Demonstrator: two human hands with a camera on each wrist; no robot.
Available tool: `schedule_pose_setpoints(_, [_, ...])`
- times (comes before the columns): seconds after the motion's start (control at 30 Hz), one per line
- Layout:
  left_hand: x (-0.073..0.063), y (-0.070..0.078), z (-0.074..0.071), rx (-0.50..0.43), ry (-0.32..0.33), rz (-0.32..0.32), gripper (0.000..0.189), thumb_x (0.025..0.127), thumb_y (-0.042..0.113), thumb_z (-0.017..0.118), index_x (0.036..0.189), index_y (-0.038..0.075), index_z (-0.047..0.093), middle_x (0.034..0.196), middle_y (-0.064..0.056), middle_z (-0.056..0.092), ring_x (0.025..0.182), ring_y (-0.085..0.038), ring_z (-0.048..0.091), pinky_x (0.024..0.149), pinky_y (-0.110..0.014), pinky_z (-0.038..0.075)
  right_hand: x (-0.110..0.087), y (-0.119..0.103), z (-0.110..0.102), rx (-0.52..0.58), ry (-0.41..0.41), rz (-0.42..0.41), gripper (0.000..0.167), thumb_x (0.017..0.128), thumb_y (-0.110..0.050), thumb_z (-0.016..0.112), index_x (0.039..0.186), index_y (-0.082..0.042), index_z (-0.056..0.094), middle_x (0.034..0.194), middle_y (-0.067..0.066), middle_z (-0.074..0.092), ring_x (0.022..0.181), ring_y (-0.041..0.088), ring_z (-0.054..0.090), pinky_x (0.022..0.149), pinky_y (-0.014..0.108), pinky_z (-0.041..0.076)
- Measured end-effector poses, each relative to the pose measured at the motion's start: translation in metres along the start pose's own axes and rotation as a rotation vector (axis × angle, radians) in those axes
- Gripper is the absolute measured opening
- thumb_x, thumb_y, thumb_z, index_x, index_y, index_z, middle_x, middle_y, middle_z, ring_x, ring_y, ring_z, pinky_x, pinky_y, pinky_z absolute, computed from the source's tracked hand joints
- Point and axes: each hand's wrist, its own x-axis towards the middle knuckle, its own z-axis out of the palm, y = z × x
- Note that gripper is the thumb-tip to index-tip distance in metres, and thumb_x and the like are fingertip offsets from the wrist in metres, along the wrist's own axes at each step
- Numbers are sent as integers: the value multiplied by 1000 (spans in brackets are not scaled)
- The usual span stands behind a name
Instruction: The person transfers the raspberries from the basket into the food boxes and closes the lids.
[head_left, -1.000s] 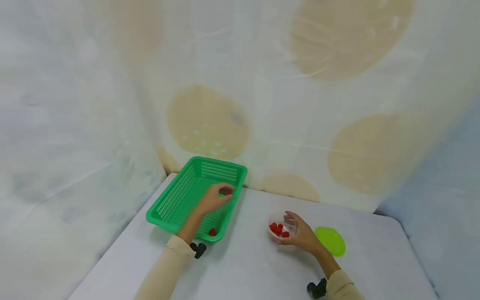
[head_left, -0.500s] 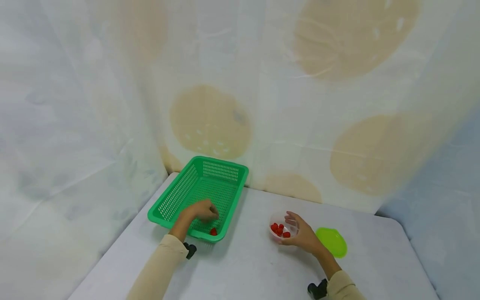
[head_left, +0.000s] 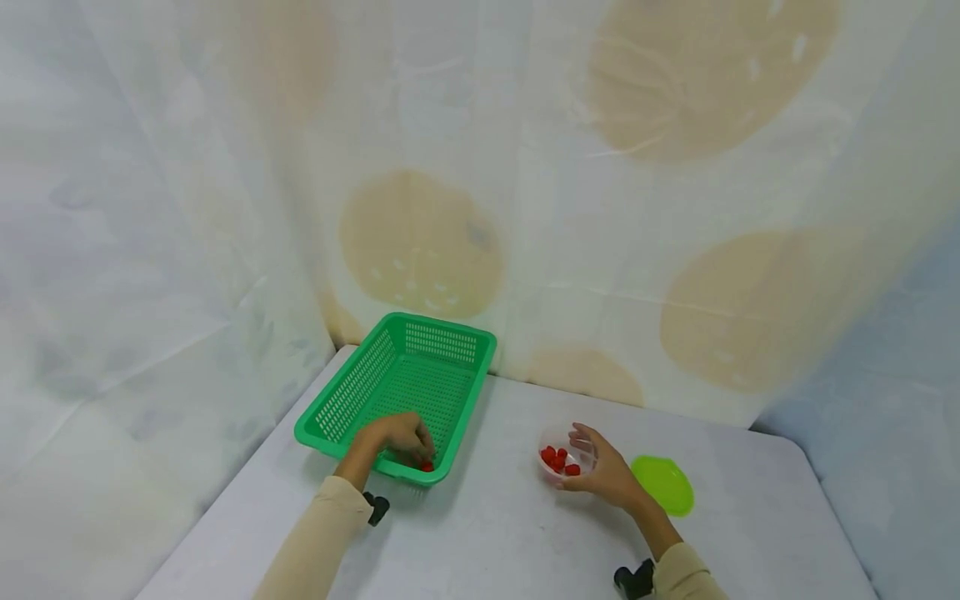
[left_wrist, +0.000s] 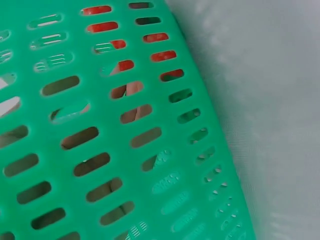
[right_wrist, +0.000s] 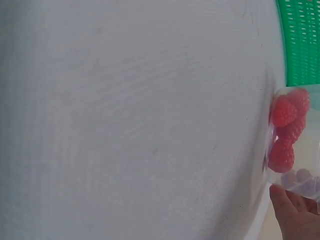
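Observation:
In the head view my left hand [head_left: 405, 437] reaches down into the near end of a green plastic basket [head_left: 486, 379]. Its fingertips are right at a raspberry [head_left: 427, 467], partly covering it. Red fruit [left_wrist: 163, 55] and part of a finger [left_wrist: 133, 88] show through the basket's slots in the left wrist view; I cannot tell whether the fingers pinch the fruit. My right hand [head_left: 607, 473] holds a small clear plastic tub [right_wrist: 311, 142], thumb and fingers around its side. Several red raspberries [right_wrist: 283, 111] lie inside the tub.
A bright green lid [head_left: 663, 483] lies on the white table [head_left: 495, 533], right of the tub and beside my right wrist. A patterned white sheet [head_left: 555, 250] hangs behind the table and along its sides. The basket stands at the table's left rear.
My left hand has moved from over the basket's right-hand side toward the near end and down to the raspberry. The right hand and the tub have stayed in place.

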Motion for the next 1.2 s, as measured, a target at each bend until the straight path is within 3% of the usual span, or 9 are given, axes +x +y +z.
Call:
schedule_pose_setpoints(0.2, [-1,-1,2,61,33,-21,12,80,0,75,89,7,76,82,-3,69,75,-18,65,65,-32,57,0,0,0,0,-7,1,107,60,-32,94,149,-15,36,142,12,50,132,33,45,96,53,47])
schedule_pose_setpoints(0.53, [2,-5,2,31,37,-26,11,80,-4,74,87,4,74,81,-6,69,72,-19,67,63,-33,57,0,0,-1,-1,-1,2,106,61,-30,94,149,-16,36,141,10,51,132,32,45,97,54,47])
schedule_pose_setpoints(0.77, [3,-9,-5,-12,132,-1,6,79,3,77,83,4,74,78,-4,70,73,-19,65,64,-32,56,2,3,0,-7,-3,-9,107,60,-33,94,149,-16,36,141,10,51,131,31,46,98,54,46])
schedule_pose_setpoints(0.97, [5,-9,-15,-148,206,90,15,78,12,80,90,5,73,85,-3,71,79,-19,65,70,-36,55,2,1,0,-36,12,-14,107,60,-32,94,149,-15,37,141,10,51,131,33,46,96,54,47])
schedule_pose_setpoints(1.2, [11,-1,-16,-384,218,228,32,85,9,74,111,-8,65,98,-12,68,88,-27,68,85,-52,54,3,2,1,-46,8,-8,106,60,-33,94,149,-15,37,141,10,51,131,34,45,97,54,46])
